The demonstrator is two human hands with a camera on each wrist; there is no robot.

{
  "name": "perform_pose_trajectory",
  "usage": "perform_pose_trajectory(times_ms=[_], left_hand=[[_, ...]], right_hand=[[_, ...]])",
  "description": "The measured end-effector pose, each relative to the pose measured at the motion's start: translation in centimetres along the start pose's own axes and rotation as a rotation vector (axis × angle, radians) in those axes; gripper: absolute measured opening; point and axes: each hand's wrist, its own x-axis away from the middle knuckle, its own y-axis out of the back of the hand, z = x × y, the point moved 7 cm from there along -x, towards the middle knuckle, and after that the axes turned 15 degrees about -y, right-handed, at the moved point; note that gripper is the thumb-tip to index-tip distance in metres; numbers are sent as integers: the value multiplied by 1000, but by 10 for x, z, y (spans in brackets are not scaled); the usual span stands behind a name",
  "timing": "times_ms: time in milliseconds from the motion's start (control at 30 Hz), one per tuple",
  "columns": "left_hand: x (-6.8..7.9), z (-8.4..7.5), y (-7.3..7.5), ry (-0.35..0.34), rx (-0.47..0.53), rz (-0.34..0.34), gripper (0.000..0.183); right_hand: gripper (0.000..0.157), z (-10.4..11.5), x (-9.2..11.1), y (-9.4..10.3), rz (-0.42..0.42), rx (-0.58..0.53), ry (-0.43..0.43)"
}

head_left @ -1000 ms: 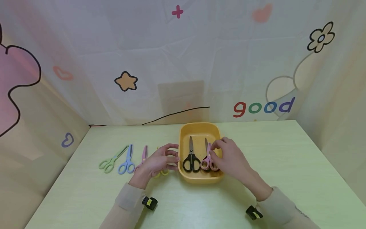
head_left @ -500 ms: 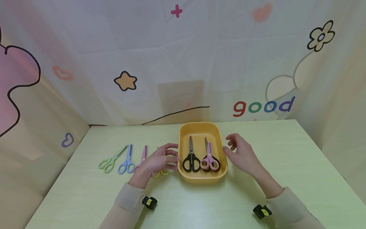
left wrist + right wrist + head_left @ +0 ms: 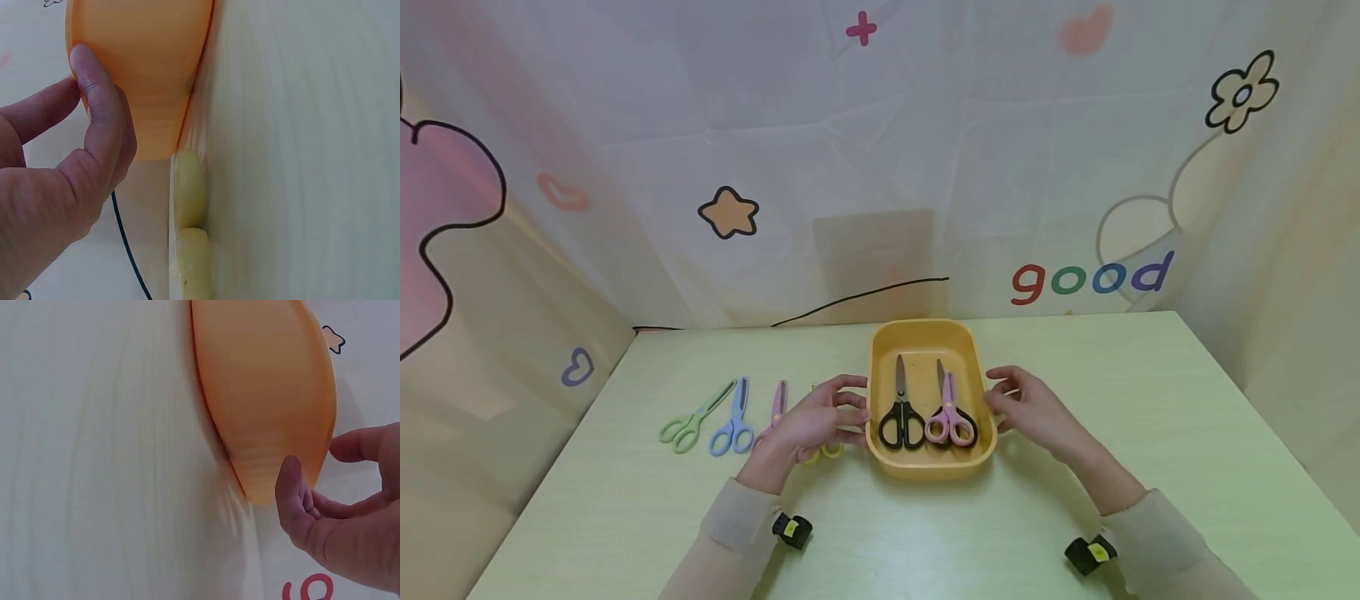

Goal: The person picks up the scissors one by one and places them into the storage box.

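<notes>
A yellow tray (image 3: pixel 925 472) stands on the table between my two hands. Inside lie black-handled scissors (image 3: pixel 902 417) on the left, and pink scissors (image 3: pixel 950 421) on top of a second black-handled pair (image 3: pixel 940 375) on the right. My left hand (image 3: pixel 816 417) touches the tray's left side, fingers spread and slightly bent; the left wrist view shows its fingertips at the rim. At the tray's right side is my right hand (image 3: pixel 1033 412), fingers loosely bent, holding nothing. Its fingertips are at or very near the wall; contact is unclear. Partly behind my left hand lie yellow scissors (image 3: pixel 832 451).
Left of the tray, green scissors (image 3: pixel 685 432), blue scissors (image 3: pixel 733 429) and a pink-purple pair (image 3: pixel 779 400) lie in a row on the pale green table (image 3: pixel 880 542). A printed curtain (image 3: pixel 880 167) hangs right behind the table.
My right hand has let go of the pink scissors, leaving them on the black pair, and moved out to the tray's right side. My left hand has stayed in place.
</notes>
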Motion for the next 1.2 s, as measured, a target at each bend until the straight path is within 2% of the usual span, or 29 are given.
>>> perform_pose_trajectory(times_ms=[233,800,1033,1200], left_hand=[[-2,1,1,2,7,-4,57],[-1,-1,0,6,-12,4,57],[2,-5,-2,-22,-69,15,55],[5,-9,-2,-59,-157,15,53]], right_hand=[[53,0,-1,-5,75,-70,-5],[60,-6,-5,-5,121,-171,-38],[59,-7,-5,-5,123,-191,-43],[58,-6,-4,-6,122,-200,-43]])
